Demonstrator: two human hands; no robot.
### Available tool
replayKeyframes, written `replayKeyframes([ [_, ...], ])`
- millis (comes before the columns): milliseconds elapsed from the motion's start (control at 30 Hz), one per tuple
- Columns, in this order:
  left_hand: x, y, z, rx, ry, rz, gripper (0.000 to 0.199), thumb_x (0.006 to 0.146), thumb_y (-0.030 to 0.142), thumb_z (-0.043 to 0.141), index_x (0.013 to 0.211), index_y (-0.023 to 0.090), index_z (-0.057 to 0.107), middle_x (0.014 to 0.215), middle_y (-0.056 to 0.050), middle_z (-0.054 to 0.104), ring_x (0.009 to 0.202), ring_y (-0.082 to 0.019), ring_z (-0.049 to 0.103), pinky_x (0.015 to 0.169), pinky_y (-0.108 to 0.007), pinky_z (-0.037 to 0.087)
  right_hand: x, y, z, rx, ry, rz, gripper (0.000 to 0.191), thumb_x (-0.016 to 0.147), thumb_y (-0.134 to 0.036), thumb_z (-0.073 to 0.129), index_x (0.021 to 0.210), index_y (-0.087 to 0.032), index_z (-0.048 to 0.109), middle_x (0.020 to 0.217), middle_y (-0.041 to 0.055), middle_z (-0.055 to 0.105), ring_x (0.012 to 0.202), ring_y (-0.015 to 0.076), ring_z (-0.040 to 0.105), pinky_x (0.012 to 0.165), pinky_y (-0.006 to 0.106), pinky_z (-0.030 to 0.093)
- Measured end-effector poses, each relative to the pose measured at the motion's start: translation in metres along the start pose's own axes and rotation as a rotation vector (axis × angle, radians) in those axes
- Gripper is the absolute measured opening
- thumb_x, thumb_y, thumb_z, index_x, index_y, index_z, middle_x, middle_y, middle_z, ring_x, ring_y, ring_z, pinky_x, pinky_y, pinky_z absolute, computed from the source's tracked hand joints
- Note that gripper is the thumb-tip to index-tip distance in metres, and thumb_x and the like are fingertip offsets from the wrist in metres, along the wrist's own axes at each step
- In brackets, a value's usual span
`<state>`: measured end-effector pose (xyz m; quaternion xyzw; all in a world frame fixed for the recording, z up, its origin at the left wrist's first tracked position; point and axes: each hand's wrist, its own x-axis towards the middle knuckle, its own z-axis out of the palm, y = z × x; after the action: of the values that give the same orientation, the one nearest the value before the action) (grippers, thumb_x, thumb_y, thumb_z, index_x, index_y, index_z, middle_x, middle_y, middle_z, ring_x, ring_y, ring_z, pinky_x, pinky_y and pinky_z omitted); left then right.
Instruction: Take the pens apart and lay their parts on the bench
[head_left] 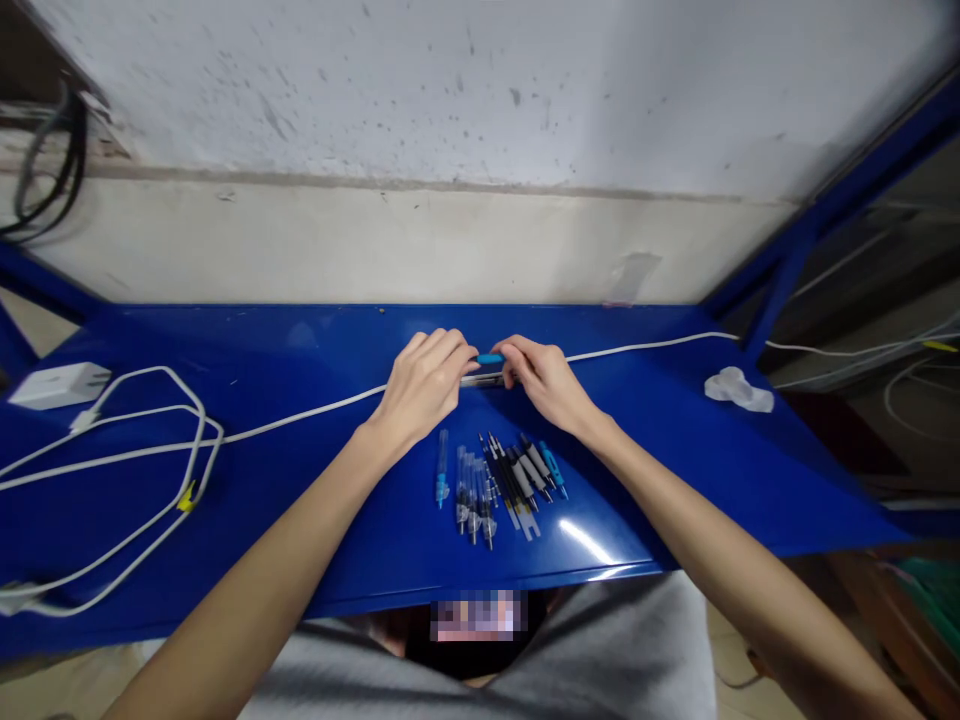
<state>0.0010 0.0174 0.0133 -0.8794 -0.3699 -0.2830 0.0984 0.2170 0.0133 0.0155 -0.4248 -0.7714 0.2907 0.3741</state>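
Near the back of the blue table, my left hand (429,378) and my right hand (546,378) face each other with fingers closed. Between their fingertips runs a blue pen piece (490,358), its ends hidden in the fingers. Just under it shows a thin, dark and silvery pen-like piece (486,380); whether a hand touches it I cannot tell. Nearer to me lie pen parts: a clear barrel with a blue end (442,470), several clear barrels with dark ends (472,495), slim dark refills (501,475), grey grip sections (531,470) and a blue grip section (553,468).
A white cable (300,415) crosses the blue table (300,545) behind my hands. At left are a white charger (64,385) and looped white cord (202,430). Crumpled white material (739,390) lies at right. A wall (450,245) rises behind; blue posts (780,270) flank it.
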Motion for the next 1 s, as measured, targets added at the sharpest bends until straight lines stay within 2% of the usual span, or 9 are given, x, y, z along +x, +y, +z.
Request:
replayKeyframes([
  [67,0.011,0.001,0.000,0.081,-0.007,-0.029,0.027,0.105,0.016,0.040,0.099,0.016,0.067,0.094,-0.010,0.069,0.087,-0.024,0.061,0.073,-0.038,0.038,0.012,0.001,0.001,0.085,-0.006,0.024,0.051,0.107,-0.056,0.039,0.082,-0.018,0.061,0.059,-0.0030,0.056,0.055,0.0124,0.050,0.066,0.028,0.039],
  [133,0.018,0.001,0.002,0.118,-0.018,-0.068,0.026,0.099,0.011,0.042,0.092,0.017,0.066,0.088,-0.009,0.070,0.082,-0.024,0.063,0.068,-0.037,0.036,0.018,0.002,0.005,0.152,0.051,0.054,0.054,0.103,-0.061,0.044,0.075,-0.018,0.060,0.055,-0.0035,0.053,0.052,0.0117,0.046,0.061,0.028,0.037],
  [267,0.017,0.005,0.007,0.109,-0.034,-0.121,0.021,0.080,0.005,0.048,0.081,0.019,0.064,0.074,-0.006,0.069,0.069,-0.023,0.064,0.064,-0.036,0.033,0.007,0.001,0.015,0.140,0.143,0.073,0.055,0.103,-0.059,0.045,0.066,-0.019,0.054,0.057,-0.0014,0.057,0.054,0.0121,0.049,0.064,0.028,0.038],
  [400,0.006,0.011,0.003,0.137,-0.037,-0.144,0.019,0.071,0.008,0.050,0.077,0.020,0.063,0.067,-0.004,0.069,0.064,-0.022,0.065,0.061,-0.035,0.031,-0.008,-0.004,0.022,0.164,0.136,0.056,0.048,0.105,-0.051,0.047,0.070,-0.019,0.056,0.059,-0.0020,0.058,0.055,0.0123,0.048,0.063,0.029,0.037],
  [567,0.000,0.016,-0.002,0.116,-0.042,-0.247,0.017,0.067,0.010,0.049,0.072,0.022,0.061,0.065,-0.002,0.070,0.058,-0.022,0.063,0.058,-0.033,0.028,-0.010,-0.007,0.023,0.255,0.093,0.077,0.038,0.105,-0.044,0.050,0.079,-0.019,0.063,0.061,-0.0026,0.056,0.055,0.0126,0.047,0.059,0.028,0.035],
  [700,-0.002,0.016,0.000,0.001,-0.081,-0.348,0.016,0.067,0.012,0.048,0.070,0.022,0.059,0.064,0.000,0.069,0.058,-0.022,0.064,0.055,-0.033,0.023,-0.011,-0.010,0.017,0.132,0.132,-0.015,0.019,0.101,-0.033,0.058,0.098,-0.019,0.071,0.085,0.0027,0.070,0.069,0.0151,0.059,0.067,0.029,0.043],
  [800,-0.004,0.014,0.004,-0.073,-0.037,-0.341,0.019,0.069,0.010,0.047,0.075,0.022,0.060,0.069,0.001,0.071,0.063,-0.022,0.066,0.056,-0.033,0.027,-0.011,-0.012,0.013,0.031,0.134,-0.065,0.019,0.101,-0.032,0.061,0.108,-0.021,0.074,0.101,0.0053,0.074,0.083,0.0177,0.062,0.072,0.030,0.045],
  [900,-0.004,0.014,0.007,-0.077,0.001,-0.267,0.022,0.076,0.007,0.046,0.080,0.020,0.063,0.074,-0.001,0.070,0.068,-0.021,0.065,0.059,-0.033,0.032,-0.010,-0.014,0.011,-0.033,0.095,-0.054,0.025,0.103,-0.037,0.058,0.103,-0.020,0.076,0.087,0.0031,0.074,0.078,0.0169,0.061,0.072,0.030,0.043],
  [1000,-0.001,0.016,0.008,-0.076,0.010,-0.138,0.025,0.095,0.012,0.045,0.093,0.017,0.068,0.083,-0.005,0.071,0.078,-0.021,0.063,0.068,-0.034,0.040,-0.007,-0.010,0.008,0.014,0.177,0.000,0.034,0.103,-0.039,0.056,0.084,-0.018,0.074,0.067,0.0003,0.066,0.063,0.0140,0.057,0.065,0.029,0.042],
])
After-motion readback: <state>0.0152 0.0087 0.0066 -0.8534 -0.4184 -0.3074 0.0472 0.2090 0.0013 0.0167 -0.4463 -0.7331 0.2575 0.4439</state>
